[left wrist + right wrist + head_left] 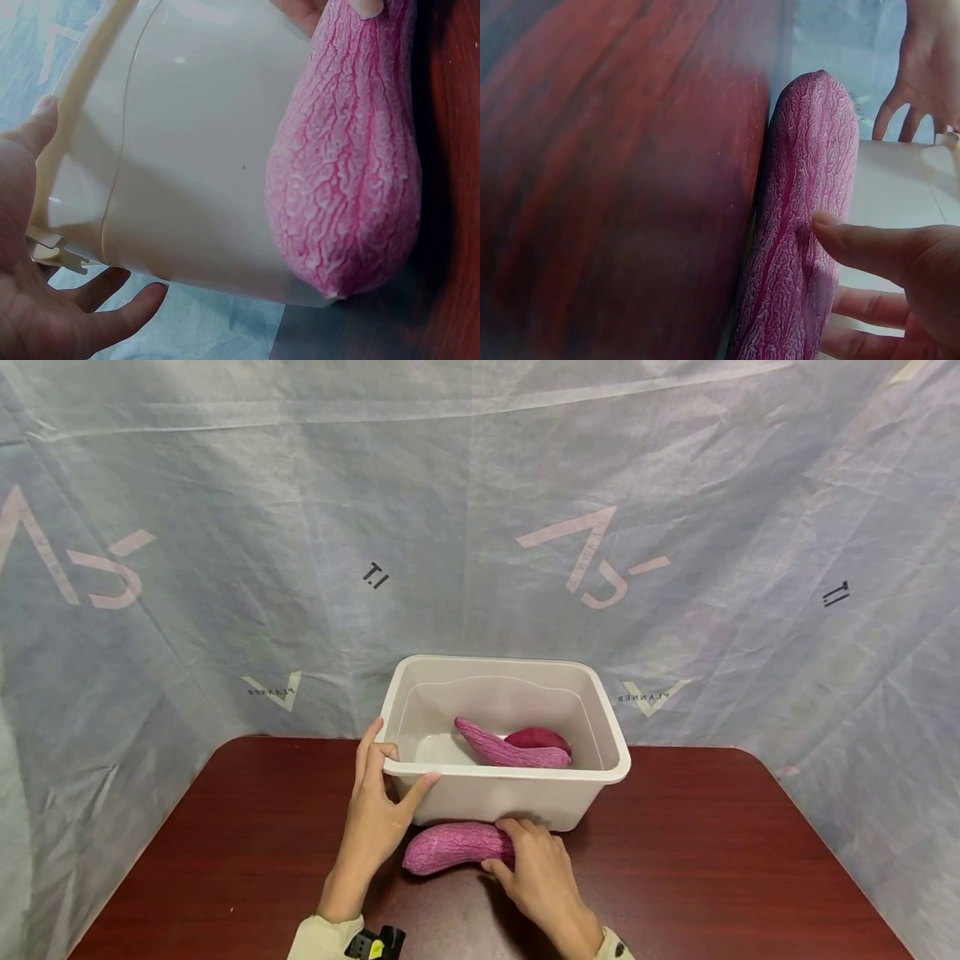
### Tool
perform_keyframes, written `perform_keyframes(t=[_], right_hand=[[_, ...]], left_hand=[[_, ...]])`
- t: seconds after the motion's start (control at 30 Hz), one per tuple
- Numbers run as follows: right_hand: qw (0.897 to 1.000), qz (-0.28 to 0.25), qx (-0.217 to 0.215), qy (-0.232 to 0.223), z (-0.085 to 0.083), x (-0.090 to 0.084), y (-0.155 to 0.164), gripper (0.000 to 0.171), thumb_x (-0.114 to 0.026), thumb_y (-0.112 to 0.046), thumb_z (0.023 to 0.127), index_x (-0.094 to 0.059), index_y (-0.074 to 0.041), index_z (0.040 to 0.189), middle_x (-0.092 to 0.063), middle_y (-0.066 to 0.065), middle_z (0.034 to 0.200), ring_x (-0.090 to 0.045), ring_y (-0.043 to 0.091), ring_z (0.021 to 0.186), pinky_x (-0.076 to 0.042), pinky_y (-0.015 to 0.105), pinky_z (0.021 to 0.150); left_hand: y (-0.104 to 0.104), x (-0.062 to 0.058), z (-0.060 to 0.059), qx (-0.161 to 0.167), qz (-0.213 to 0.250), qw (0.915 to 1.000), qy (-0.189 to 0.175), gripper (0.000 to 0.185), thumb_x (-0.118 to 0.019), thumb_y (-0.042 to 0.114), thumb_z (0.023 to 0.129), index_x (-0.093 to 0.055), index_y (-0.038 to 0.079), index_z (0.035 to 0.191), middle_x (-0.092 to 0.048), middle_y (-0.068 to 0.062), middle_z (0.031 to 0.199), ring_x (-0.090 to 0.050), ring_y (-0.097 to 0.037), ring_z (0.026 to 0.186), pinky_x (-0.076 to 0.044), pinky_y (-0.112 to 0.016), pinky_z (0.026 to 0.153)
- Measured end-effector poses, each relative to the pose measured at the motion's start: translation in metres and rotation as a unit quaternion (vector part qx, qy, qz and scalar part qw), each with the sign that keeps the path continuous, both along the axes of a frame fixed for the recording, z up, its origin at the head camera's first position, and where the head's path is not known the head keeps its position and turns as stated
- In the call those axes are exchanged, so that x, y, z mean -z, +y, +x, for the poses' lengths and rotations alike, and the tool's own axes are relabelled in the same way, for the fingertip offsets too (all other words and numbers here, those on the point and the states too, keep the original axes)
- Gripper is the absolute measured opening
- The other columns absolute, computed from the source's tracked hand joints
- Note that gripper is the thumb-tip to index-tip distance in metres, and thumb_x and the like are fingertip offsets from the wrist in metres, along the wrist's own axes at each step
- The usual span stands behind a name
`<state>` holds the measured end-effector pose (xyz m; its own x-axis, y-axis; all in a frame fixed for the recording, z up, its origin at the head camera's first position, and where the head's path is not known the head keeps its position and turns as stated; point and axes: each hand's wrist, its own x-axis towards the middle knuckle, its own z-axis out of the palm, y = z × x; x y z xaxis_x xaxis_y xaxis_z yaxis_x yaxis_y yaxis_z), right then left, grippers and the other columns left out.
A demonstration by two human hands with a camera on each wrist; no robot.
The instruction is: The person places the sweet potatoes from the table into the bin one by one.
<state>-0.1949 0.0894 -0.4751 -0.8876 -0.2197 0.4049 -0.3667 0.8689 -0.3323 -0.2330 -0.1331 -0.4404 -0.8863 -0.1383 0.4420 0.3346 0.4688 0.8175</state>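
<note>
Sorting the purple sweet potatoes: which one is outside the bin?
The sweet potato on the table, against the bin's front wall, held by the right hand. The other two lie inside.

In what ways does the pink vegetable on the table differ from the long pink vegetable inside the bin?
The vegetable on the table lies outside, against the front wall of the bin, and the right hand holds it. The vegetable in the bin lies inside, untouched, beside a darker red piece. The outer one looks thicker and blunter; the inner one tapers to a point. Both are pink with wrinkled skin.
</note>
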Motion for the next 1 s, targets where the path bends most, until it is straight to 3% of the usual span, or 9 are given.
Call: perform_keyframes(t=[0.23, 0.63, 0.73, 1.0], right_hand=[[0.998, -0.037, -0.017, -0.048, -0.001, -0.002, 0.002, 0.039, -0.088, -0.022, 0.075, -0.068, -0.013, 0.107, -0.071, 0.003, 0.105, -0.070, 0.026, 0.096, -0.055, 0.044, 0.072], [0.997, -0.042, -0.047, -0.054, 0.001, -0.004, 0.001, 0.038, -0.087, -0.016, 0.076, -0.064, -0.010, 0.105, -0.070, 0.003, 0.096, -0.069, 0.025, 0.089, -0.054, 0.041, 0.069], [0.997, -0.041, -0.051, -0.051, 0.003, -0.006, -0.001, 0.038, -0.086, -0.016, 0.076, -0.064, -0.008, 0.107, -0.071, 0.004, 0.097, -0.070, 0.026, 0.088, -0.054, 0.041, 0.069], [0.998, -0.031, -0.040, -0.032, 0.010, -0.023, -0.002, 0.037, -0.085, -0.018, 0.078, -0.066, -0.011, 0.109, -0.073, 0.002, 0.101, -0.070, 0.023, 0.094, -0.055, 0.042, 0.075]], left_hand=[[0.000, 0.000, 0.000, -0.003, 0.001, 1.0000, 0.001, 0.052, -0.082, 0.033, 0.085, -0.039, 0.012, 0.107, -0.022, 0.001, 0.167, -0.048, -0.027, 0.126, -0.048, -0.035, 0.077], [-0.001, 0.002, 0.002, -0.006, 0.002, 0.9999, -0.010, 0.053, -0.081, 0.036, 0.086, -0.038, 0.012, 0.107, -0.020, 0.004, 0.167, -0.049, -0.026, 0.124, -0.048, -0.037, 0.077], [-0.002, 0.002, 0.002, -0.008, -0.002, 0.9999, -0.009, 0.053, -0.081, 0.036, 0.086, -0.038, 0.013, 0.107, -0.021, 0.005, 0.167, -0.049, -0.026, 0.128, -0.048, -0.040, 0.082], [-0.001, 0.001, 0.001, -0.003, -0.005, 1.0000, -0.004, 0.054, -0.081, 0.038, 0.085, -0.039, 0.013, 0.107, -0.021, 0.004, 0.167, -0.048, -0.030, 0.134, -0.048, -0.047, 0.090]])
